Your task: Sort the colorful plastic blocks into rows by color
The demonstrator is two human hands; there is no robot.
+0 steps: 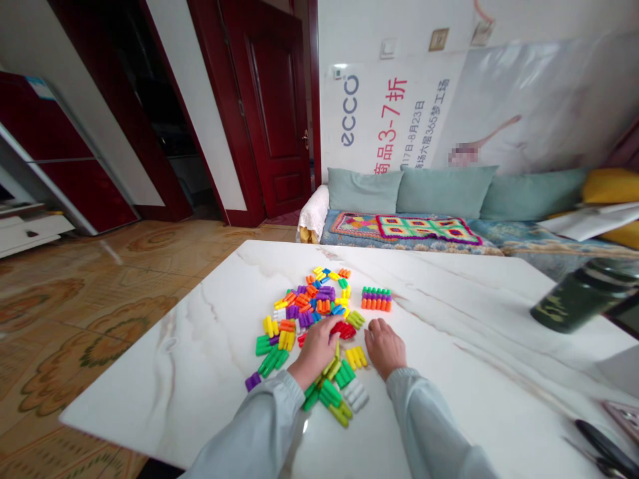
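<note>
My left hand (318,347) reaches over a loose pile of colourful plastic building blocks, its thumb and fingers closed on a red block (344,330). To its right, my right hand (385,347) rests low at the table with fingers curled inward; whatever they hold, if anything, is hidden. A yellow block (356,358) lies between the two hands. Green blocks (330,394) and a grey-white block (355,395) are near my left wrist. Beyond my right hand stands a neat joined row of blocks (376,299), banded green, purple and orange.
The pile sits on a white marbled table (200,346). At the right are a dark green flask (582,296) and a black-handled tool (606,446) by the edge. Behind the table is a sofa with pale green cushions (444,191); a dark red door (272,100) is farther back.
</note>
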